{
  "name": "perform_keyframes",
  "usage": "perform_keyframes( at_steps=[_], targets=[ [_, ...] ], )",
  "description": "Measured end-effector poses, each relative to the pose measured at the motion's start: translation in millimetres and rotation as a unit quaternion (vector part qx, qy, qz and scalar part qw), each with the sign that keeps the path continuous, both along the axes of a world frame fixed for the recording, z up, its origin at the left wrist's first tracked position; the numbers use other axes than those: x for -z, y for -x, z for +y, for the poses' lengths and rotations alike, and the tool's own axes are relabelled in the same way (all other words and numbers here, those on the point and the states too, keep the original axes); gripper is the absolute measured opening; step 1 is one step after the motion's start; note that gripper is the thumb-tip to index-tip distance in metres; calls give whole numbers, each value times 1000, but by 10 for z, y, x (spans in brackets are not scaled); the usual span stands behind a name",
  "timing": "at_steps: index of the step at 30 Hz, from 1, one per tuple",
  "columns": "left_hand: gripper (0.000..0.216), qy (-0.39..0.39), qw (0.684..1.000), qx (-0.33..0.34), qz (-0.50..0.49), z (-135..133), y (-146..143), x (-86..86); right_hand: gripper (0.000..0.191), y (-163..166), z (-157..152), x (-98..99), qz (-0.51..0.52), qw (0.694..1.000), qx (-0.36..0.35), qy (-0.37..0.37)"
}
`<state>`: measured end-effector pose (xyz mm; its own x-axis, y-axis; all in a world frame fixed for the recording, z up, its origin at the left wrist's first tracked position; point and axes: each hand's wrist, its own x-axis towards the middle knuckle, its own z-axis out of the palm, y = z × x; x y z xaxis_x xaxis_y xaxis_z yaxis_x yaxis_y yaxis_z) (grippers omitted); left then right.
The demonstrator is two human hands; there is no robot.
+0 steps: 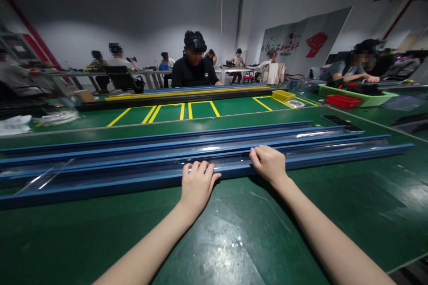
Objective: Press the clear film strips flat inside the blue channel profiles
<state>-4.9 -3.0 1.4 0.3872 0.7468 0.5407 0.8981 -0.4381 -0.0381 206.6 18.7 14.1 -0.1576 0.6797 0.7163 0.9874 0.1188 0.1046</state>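
Observation:
Long blue channels point(117, 185) lie side by side across the green table in front of me. Clear plastic film point(230, 159) lies inside them, shining in places. My left hand point(197, 187) is curled over the front rim of the nearest channel, its fingertips inside and its thumb stretched along the rim. To its right, my right hand point(270, 164) is closed like a fist over the same channel. Thumb and forefinger are pressed together there, and what they pinch is hidden. A loose strip of clear film point(50, 174) crosses the channels at the left.
A phone point(341, 123) lies behind the channels' right end. Further back are a yellow tray point(282, 95), a red tray point(343, 101) and a green bin point(377, 99). Yellow tape marks the table point(167, 113). A person in black point(194, 69) sits opposite, behind yellow and black strips.

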Motion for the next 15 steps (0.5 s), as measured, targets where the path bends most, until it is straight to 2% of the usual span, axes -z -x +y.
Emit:
perform_keyframes(
  at_steps=[3,6,15],
  targets=[
    [21,-2,1000,1,0,-4,-1,-1,37,163,-20,4,-8,998,-55,-1],
    [21,-3,1000,2,1,-6,-2,-5,36,288,-16,19,-19,994,-99,39],
    [21,-6,1000,-6,14,-8,-16,-23,38,302,34,17,-5,992,-62,107]
  ],
)
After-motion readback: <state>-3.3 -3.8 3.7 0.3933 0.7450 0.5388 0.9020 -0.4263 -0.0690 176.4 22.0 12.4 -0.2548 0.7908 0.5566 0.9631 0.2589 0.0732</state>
